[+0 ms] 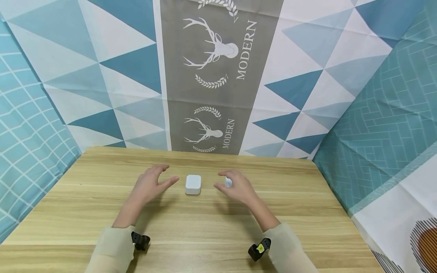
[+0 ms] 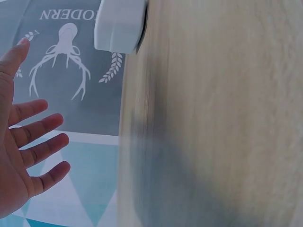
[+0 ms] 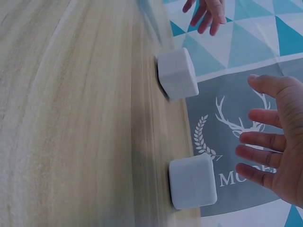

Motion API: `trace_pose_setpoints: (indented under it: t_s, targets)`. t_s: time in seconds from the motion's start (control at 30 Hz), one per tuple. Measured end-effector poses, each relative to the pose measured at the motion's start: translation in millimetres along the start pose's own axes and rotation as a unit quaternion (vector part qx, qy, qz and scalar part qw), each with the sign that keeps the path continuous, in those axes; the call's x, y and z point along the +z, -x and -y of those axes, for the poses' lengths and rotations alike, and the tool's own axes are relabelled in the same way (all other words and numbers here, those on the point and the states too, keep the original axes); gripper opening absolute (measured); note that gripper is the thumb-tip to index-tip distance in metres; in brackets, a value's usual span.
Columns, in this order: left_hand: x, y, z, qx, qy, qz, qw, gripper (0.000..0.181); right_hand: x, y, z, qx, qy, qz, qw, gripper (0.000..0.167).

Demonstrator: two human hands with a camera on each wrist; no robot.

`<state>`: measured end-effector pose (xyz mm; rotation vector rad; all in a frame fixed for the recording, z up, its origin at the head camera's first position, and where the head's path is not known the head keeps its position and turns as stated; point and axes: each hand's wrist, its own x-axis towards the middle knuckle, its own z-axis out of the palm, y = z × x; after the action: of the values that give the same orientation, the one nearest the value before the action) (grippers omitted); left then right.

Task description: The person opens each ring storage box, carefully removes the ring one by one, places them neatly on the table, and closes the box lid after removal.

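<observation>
Two small white boxes with rounded edges stand on the wooden table. One box (image 1: 193,184) is near the middle in the head view, between the hands. The other box (image 1: 228,182) is partly hidden behind the right hand (image 1: 238,186). That hand hovers above the tabletop, thumb and fingers spread, and the right wrist view shows a gap between it and this box (image 3: 192,182). My left hand (image 1: 150,184) is held left of the middle box, fingers extended and apart from it. In the left wrist view its palm (image 2: 19,170) shows with nothing in it.
A wood-grain table (image 1: 191,235) reaches to a patterned cloth backdrop (image 1: 218,87) with deer heads and triangles. Blue tile-print cloth (image 1: 30,125) hangs at the left, and a teal herringbone-print cloth (image 1: 385,113) at the right. A small black camera is strapped to each wrist.
</observation>
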<state>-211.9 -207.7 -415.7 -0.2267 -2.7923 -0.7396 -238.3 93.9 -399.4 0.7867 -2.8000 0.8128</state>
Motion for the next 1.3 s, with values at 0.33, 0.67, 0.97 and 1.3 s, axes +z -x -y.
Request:
trace_pose_setpoints:
  t_s: [0.33,0.67,0.97,1.3]
  targets:
    - [2.5,0.3,-1.1,-0.005,0.001,0.01,0.9999,0.075,5.5,-0.6,-1.8,0.002,0.009,-0.002,1.0,0.046]
    - [6.5,1.1,-1.2,-0.007,0.003,0.015,0.9999,0.076,11.4,0.1,-2.3,0.004,-0.007,-0.004,1.0,0.046]
    - [8.9,3.8,-3.2,-0.004,0.009,0.014,0.9998,0.074,14.3,0.2,0.7,-0.001,-0.022,0.002,0.9998,0.045]
    - [13.4,5.5,-4.6,-0.008,0.013,0.021,0.9997,0.074,17.4,-0.1,4.2,0.009,-0.026,0.007,0.9996,0.044]
